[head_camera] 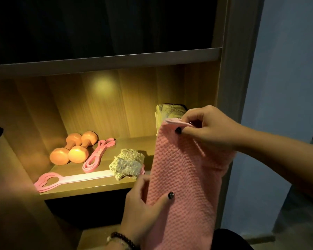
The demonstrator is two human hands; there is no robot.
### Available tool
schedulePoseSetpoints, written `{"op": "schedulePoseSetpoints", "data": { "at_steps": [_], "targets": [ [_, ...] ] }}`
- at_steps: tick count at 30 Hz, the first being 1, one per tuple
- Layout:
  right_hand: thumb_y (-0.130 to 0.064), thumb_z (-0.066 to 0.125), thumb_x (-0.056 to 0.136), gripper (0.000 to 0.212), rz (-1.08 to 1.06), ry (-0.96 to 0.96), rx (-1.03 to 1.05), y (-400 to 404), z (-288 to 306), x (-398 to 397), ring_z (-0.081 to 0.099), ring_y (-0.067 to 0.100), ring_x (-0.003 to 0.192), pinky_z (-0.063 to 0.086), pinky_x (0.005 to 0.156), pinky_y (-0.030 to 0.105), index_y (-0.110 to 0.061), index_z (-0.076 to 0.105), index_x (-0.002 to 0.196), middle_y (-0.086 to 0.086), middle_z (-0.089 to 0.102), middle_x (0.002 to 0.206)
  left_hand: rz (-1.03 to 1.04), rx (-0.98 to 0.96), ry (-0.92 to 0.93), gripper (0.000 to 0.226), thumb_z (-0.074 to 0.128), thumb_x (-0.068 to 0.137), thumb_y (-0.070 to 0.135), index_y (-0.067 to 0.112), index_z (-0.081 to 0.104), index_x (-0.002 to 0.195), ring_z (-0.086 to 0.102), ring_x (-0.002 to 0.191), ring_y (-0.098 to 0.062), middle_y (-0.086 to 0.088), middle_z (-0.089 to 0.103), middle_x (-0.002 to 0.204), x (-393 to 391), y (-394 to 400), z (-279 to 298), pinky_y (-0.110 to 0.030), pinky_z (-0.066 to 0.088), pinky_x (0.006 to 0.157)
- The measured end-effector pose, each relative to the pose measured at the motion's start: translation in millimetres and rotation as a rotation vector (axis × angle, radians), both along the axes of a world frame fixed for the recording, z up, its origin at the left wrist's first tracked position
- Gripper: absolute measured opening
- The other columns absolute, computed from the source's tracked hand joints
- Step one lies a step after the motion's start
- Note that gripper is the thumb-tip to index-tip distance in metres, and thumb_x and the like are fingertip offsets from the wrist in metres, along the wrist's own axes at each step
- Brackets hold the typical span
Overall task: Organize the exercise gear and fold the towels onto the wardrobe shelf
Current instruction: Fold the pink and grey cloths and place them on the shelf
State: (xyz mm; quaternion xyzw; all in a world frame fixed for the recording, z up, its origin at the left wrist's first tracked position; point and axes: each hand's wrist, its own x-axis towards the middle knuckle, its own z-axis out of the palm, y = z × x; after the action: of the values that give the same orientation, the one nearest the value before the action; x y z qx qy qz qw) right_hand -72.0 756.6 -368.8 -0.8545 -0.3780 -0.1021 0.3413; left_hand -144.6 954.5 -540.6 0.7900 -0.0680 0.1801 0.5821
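A pink waffle-textured towel is hanging upright in front of the right part of the wardrobe shelf, held between two hands and clear of the shelf board. The right hand is pinching the towel's folded top edge, its grip narrow, thumb and forefinger closing on the cloth near the upper corner. The left hand is holding the towel lower down on its left edge, thumb lying across the front face and fingers wrapping behind; a beaded bracelet is sitting on that wrist. On the lit shelf, two orange dumbbells are lying side by side, touching, toward the back left. Just to their right a pink resistance band is lying looped and running diagonally. A second pink resistance band is lying stretched along the front edge of the shelf, its right end passing under a crumpled beige towel that is sitting near the shelf's middle, just left of the hanging pink towel. At the back right corner a folded olive towel is showing behind the right hand, partly hidden by it and by the pink towel. The compartment above the shelf is appearing dark, its contents not discernible.
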Motion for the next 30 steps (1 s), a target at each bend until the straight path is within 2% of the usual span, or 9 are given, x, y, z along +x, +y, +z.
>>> {"op": "schedulePoseSetpoints", "data": {
  "at_steps": [2,5,8,13,16,19,22,26,30],
  "targets": [
    [-0.025,0.058,0.094,0.014,-0.094,-0.022,-0.037,-5,-1,6,0.057,0.013,0.075,0.042,0.061,0.024,-0.024,0.067,0.083,-0.004,0.063,0.082,0.022,0.025,0.046,0.026,0.078,0.072,0.044,0.041,0.066,0.095,0.066,0.089,-0.001,0.019,0.070,0.097,6,-11,-19,-0.031,0.058,0.078],
    [-0.030,0.048,0.099,0.023,-0.323,-0.077,-0.089,-12,-3,19,0.053,0.006,0.072,0.033,0.056,0.019,-0.034,0.053,0.077,-0.010,0.057,0.081,0.053,0.011,0.039,0.004,0.066,0.087,0.028,0.032,0.067,0.086,0.063,0.080,-0.004,0.009,0.069,0.086,12,-25,-25,-0.032,0.055,0.076],
    [-0.033,0.041,0.100,0.025,-0.510,-0.108,-0.115,-24,-6,28,0.051,0.010,0.071,0.034,0.056,0.026,-0.029,0.049,0.077,-0.007,0.055,0.080,0.157,0.073,-0.086,0.015,0.057,0.093,0.027,0.030,0.060,0.079,0.056,0.069,-0.003,0.005,0.062,0.075,19,-21,-12,-0.013,0.043,0.062],
    [-0.033,0.036,0.102,0.027,-0.645,-0.112,-0.104,-41,-22,31,0.048,0.011,0.068,0.034,0.058,0.032,-0.019,0.052,0.087,-0.002,0.053,0.078,0.096,0.046,-0.081,0.037,0.041,0.089,0.046,0.016,0.063,0.084,0.057,0.063,-0.016,-0.006,0.063,0.076,17,3,35,-0.027,0.049,0.058],
    [-0.035,0.036,0.102,0.033,-0.646,-0.068,-0.093,-49,-39,22,0.049,0.011,0.067,0.030,0.052,0.026,-0.017,0.055,0.083,-0.003,0.054,0.076,-0.018,0.069,-0.085,0.037,0.049,0.084,0.049,0.018,0.068,0.075,0.055,0.059,0.000,0.003,0.065,0.071,6,28,65,-0.011,0.044,0.053],
    [-0.037,0.040,0.101,0.042,-0.640,0.124,-0.179,-63,-62,9,0.054,0.020,0.066,0.035,0.053,0.031,-0.013,0.059,0.073,0.007,0.059,0.073,-0.269,0.239,0.213,0.028,0.073,0.066,0.051,0.023,0.071,0.072,0.063,0.062,-0.002,0.006,0.070,0.072,3,53,72,-0.012,0.046,0.054],
    [-0.037,0.044,0.100,0.044,-0.675,0.352,-0.308,-79,-105,-3,0.056,0.027,0.071,0.038,0.060,0.033,-0.004,0.064,0.078,0.014,0.062,0.079,-0.429,0.388,0.589,0.032,0.085,0.059,0.046,0.020,0.070,0.071,0.062,0.066,-0.013,0.000,0.070,0.073,4,66,45,-0.021,0.045,0.059],
    [-0.035,0.042,0.101,0.042,-0.733,0.611,-0.355,-93,-183,-22,0.055,0.026,0.079,0.038,0.067,0.031,0.001,0.063,0.097,0.015,0.059,0.093,-0.304,0.304,0.755,0.035,0.083,0.064,0.038,0.008,0.068,0.071,0.050,0.068,-0.024,-0.014,0.059,0.072,-1,64,-18,-0.031,0.038,0.063],
    [-0.030,0.038,0.102,0.037,-0.792,0.693,-0.183,-102,-230,-36,0.052,0.021,0.071,0.037,0.062,0.032,-0.005,0.057,0.083,0.012,0.057,0.084,-0.090,0.217,0.791,0.031,0.071,0.083,0.035,0.007,0.064,0.071,0.054,0.065,-0.020,-0.011,0.060,0.071,-12,54,-62,-0.029,0.044,0.063]
  ]
}}
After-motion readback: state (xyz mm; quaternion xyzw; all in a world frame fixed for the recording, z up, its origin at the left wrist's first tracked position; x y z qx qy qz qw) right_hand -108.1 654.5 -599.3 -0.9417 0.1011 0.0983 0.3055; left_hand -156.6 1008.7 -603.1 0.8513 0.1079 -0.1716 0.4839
